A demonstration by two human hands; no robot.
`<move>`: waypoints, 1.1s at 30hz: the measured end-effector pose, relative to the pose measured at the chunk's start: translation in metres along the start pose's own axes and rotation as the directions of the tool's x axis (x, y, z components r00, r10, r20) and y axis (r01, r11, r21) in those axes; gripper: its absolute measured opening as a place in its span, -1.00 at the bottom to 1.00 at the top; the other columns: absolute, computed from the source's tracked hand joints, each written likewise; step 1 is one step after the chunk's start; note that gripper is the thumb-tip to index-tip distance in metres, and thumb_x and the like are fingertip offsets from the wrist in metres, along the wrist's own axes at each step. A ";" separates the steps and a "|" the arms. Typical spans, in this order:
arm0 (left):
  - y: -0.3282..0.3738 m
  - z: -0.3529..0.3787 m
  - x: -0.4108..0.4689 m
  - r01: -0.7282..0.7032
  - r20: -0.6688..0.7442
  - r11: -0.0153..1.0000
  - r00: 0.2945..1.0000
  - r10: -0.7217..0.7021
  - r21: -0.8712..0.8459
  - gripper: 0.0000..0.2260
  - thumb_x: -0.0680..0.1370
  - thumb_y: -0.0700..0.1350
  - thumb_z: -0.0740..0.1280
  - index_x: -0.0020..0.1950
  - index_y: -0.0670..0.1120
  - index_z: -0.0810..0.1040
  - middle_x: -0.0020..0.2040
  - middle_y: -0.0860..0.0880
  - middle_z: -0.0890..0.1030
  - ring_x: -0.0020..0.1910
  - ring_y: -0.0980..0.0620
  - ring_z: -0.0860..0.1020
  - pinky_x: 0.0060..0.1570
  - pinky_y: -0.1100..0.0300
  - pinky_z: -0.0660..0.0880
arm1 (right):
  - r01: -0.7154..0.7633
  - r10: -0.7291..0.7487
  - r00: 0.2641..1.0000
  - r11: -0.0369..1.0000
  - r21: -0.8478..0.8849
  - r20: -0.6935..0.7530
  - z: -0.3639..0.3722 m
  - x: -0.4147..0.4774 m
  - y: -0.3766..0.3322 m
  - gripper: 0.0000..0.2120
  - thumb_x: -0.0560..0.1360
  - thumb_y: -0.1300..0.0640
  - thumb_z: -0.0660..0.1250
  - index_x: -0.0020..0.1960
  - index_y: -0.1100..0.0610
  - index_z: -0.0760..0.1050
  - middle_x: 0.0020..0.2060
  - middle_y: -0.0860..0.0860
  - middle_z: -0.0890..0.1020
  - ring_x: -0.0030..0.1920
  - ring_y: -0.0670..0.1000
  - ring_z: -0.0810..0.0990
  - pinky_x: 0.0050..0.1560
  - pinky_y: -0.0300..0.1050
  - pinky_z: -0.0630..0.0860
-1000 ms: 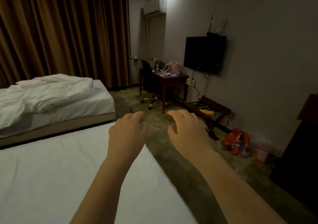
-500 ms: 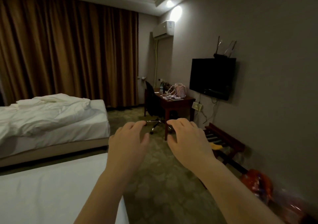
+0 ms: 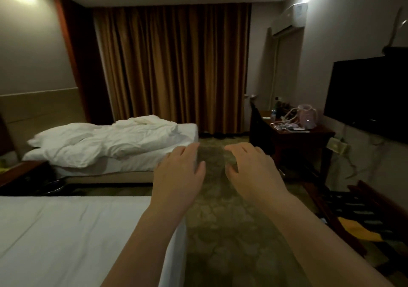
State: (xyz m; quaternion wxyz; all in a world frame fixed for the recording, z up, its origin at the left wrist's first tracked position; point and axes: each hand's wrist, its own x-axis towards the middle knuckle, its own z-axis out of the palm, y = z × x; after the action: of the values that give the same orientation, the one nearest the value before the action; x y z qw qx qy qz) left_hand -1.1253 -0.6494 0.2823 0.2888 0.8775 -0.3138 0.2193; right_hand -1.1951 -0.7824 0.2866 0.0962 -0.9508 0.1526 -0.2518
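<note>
Swung to the left since the earlier frame, the view is now being filled at its centre by the curtain (image 3: 176, 66), while the TV (image 3: 366, 97) is being pushed to the right edge and cut off there. Both hands are still being held up side by side over the carpet (image 3: 231, 231), backs toward the camera. The left hand (image 3: 178, 176) is being kept released, its fingers loosely bent and nothing being grasped. The right hand (image 3: 251, 172) is being held likewise, relaxed and empty, though its palm is being hidden. The two are being kept apart, with a strip of carpet being shown between them.

The near bed (image 3: 66, 238) is being shown at the lower left, its bare white sheet being cut off by the left and bottom edges. Its corner is being crossed by the left forearm; whether the arm is touching the sheet cannot be told. The far bed (image 3: 132, 165) is being partly covered by a crumpled duvet (image 3: 99, 143), and its foot corner is being hidden behind the left hand. The desk (image 3: 302, 136) is being lost in shadow, and the small things on it are being blurred beyond naming, apart from a pale bag (image 3: 306, 115). The rack (image 3: 362, 207) is being cut off at the right, with a yellow thing (image 3: 362, 231) on it too dim to be named.
</note>
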 end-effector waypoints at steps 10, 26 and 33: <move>-0.010 0.077 0.104 0.078 0.007 0.985 0.997 -0.080 0.156 -0.61 0.62 0.06 0.14 0.45 0.10 0.27 0.35 0.06 0.42 0.30 0.07 0.38 0.26 0.17 0.30 | 0.083 -0.086 0.996 0.989 0.126 0.020 0.050 0.124 0.056 -0.58 0.60 -0.05 0.17 0.45 -0.08 0.24 0.38 -0.08 0.36 0.34 -0.04 0.33 0.31 -0.13 0.29; -0.167 0.278 0.373 0.190 0.103 0.976 0.974 -0.201 0.108 -0.65 0.62 0.05 0.16 0.41 0.11 0.36 0.32 0.09 0.47 0.27 0.09 0.42 0.27 0.13 0.32 | -0.070 0.041 0.990 0.975 0.212 0.137 0.245 0.438 0.120 -0.62 0.61 -0.04 0.17 0.42 -0.06 0.30 0.39 -0.07 0.38 0.36 -0.02 0.35 0.34 -0.06 0.30; -0.254 0.376 0.491 0.306 0.021 0.937 0.949 -0.314 0.171 -0.70 0.61 -0.02 0.21 0.33 0.03 0.48 0.18 0.06 0.58 0.11 0.08 0.52 0.15 0.19 0.43 | 0.011 -0.091 0.964 0.952 0.305 0.248 0.367 0.596 0.145 -0.63 0.60 -0.06 0.17 0.40 -0.07 0.33 0.33 -0.04 0.44 0.25 -0.01 0.43 0.23 -0.07 0.43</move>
State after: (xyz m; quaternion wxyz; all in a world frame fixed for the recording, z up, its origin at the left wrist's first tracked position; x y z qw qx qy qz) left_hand -0.5298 -0.9381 0.1893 0.2384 0.9419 -0.1593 0.1750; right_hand -0.5511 -1.0813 0.2033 0.2525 -0.9534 0.0736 -0.1478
